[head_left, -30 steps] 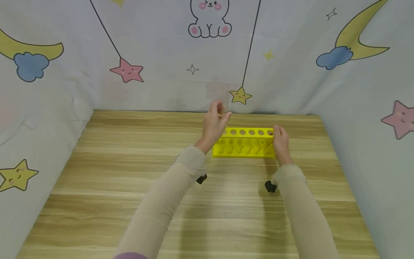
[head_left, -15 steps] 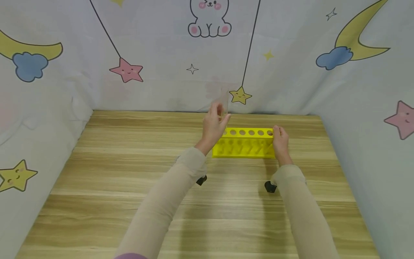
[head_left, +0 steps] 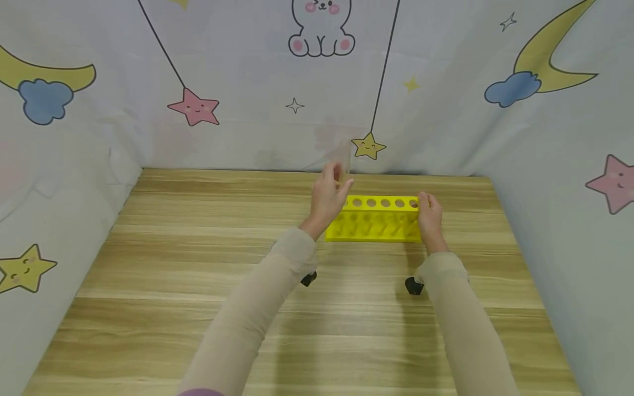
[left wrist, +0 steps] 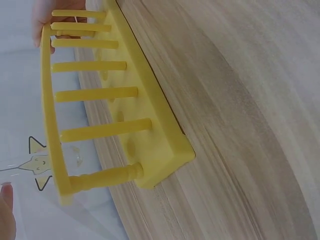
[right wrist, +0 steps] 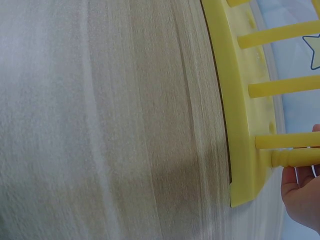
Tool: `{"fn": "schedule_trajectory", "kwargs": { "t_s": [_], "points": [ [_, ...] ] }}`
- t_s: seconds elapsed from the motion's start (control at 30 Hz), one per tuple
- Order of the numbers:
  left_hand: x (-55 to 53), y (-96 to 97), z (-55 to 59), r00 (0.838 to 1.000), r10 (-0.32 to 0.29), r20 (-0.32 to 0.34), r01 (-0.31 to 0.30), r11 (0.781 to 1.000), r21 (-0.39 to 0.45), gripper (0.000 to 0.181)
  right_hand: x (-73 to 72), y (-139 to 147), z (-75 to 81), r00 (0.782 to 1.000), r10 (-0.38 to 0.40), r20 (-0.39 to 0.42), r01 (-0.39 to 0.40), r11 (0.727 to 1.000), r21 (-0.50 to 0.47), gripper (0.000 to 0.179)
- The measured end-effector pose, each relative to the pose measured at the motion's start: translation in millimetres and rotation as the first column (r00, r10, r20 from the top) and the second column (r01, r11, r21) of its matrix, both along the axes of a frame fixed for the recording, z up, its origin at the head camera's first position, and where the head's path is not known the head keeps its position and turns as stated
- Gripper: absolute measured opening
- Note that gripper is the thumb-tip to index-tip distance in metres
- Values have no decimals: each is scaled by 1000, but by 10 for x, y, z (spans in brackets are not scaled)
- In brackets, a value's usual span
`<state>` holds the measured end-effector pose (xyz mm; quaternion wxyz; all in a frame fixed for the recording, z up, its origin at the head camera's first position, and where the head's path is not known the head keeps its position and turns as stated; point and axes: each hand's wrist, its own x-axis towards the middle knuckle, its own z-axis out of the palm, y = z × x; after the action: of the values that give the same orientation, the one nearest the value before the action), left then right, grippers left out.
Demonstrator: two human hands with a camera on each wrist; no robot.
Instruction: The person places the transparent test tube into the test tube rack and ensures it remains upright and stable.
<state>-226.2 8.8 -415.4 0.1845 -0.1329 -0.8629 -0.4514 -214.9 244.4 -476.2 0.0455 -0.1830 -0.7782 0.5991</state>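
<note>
A yellow test-tube rack (head_left: 376, 226) with a row of round holes stands on the wooden table (head_left: 198, 275) toward the back. My left hand (head_left: 338, 175) pinches a clear test tube (head_left: 344, 155) upright, just above the rack's left end. My right hand (head_left: 425, 202) grips the rack's right end. The left wrist view shows the rack (left wrist: 145, 115) from its left end, with a left fingertip (left wrist: 6, 210) at the bottom corner and the right hand (left wrist: 42, 20) at its far end. In the right wrist view the right hand (right wrist: 302, 197) is on the rack's (right wrist: 242, 130) end post.
Printed cloth walls (head_left: 545, 137) with stars, moons and a bear close in the table at the back and on both sides. Small black wrist-camera mounts (head_left: 413, 285) hang under both sleeves. Bare wood stretches in front of the rack.
My left hand has lowered the clear tube a little toward the rack's left end. The right hand and the rack have stayed put.
</note>
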Motion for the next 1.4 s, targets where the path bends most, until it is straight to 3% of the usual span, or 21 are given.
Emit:
{"fn": "schedule_trajectory", "kwargs": {
  "t_s": [0.3, 0.6, 1.4],
  "points": [
    [22, -10, -32, 999, 2, 41, -1, 999, -34, 35, -2, -1, 13, 1000, -4, 16, 4, 1000, 13, 52],
    [41, -15, -79, 1000, -7, 19, 8, 998, -57, 35, 3, -4, 8, 1000, -14, 12, 14, 1000, 1, 50],
    [80, -14, -205, 999, -2, 44, 6, 996, -93, 32, 9, 1, 4, 1000, -10, 9, 10, 1000, -10, 52]
  ]
}}
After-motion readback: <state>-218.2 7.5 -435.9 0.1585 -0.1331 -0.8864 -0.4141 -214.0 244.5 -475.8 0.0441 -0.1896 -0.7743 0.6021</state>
